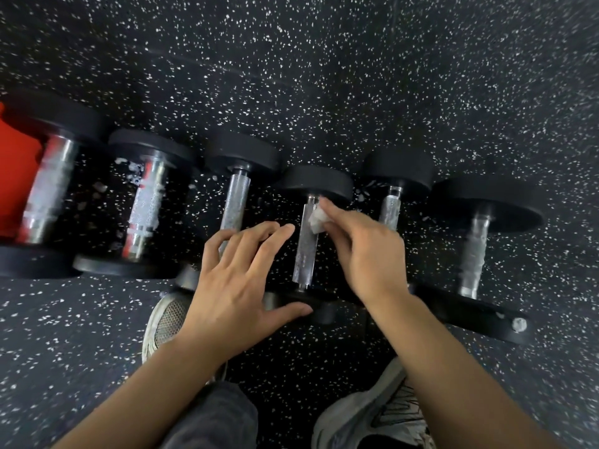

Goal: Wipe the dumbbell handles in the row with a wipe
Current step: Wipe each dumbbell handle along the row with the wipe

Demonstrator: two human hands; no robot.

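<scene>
Right hand point(363, 251) pinches the wipe point(316, 218) atop the fourth handle point(306, 244), left hand point(236, 286) spread empty on its near weight, which handles are already wiped unclear.

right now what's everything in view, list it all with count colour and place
dumbbells: six, black ends with silver handles, in a row across the floor
wipe: one, white, small, pressed on the far end of the fourth handle from the left
red object: one, at the left edge behind the first dumbbell; cannot tell what it is
floor: black with white speckles, all around
shoes: two, pale grey, at the bottom below the row
left hand: one, fingers spread, empty, over the near end of the third and fourth dumbbells
right hand: one, holding the wipe against the handle
</scene>
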